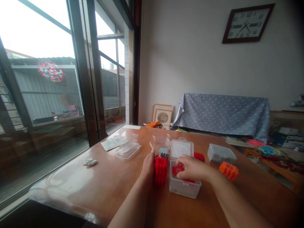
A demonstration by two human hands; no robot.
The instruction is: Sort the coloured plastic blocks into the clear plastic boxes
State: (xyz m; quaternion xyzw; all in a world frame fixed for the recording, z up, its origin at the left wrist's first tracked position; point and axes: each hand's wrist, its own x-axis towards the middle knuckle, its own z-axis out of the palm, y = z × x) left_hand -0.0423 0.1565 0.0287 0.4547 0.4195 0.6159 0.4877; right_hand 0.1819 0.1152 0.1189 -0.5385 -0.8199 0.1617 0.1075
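Note:
My left hand (149, 165) is pressed along the left side of a tall stack of red toothed plastic blocks (161, 172) and seems to grip it; its far fingers are hidden behind. A grey toothed block (163, 152) shows just beyond the stack's top. My right hand (191, 166) reaches over an open clear plastic box (185, 190), its fingers closed on a red toothed piece (177, 170) inside. More red pieces lie in the box under that hand. The box's hinged lid (182, 148) stands raised at the back.
Behind the box sits another red block (199, 156). To the right are an orange block (228, 171) and a closed clear box (222, 153). Clear containers (128, 149), papers (114, 143) and a crumpled wrapper (90, 162) lie leftward on the wooden table (114, 180). Glass windows flank the left.

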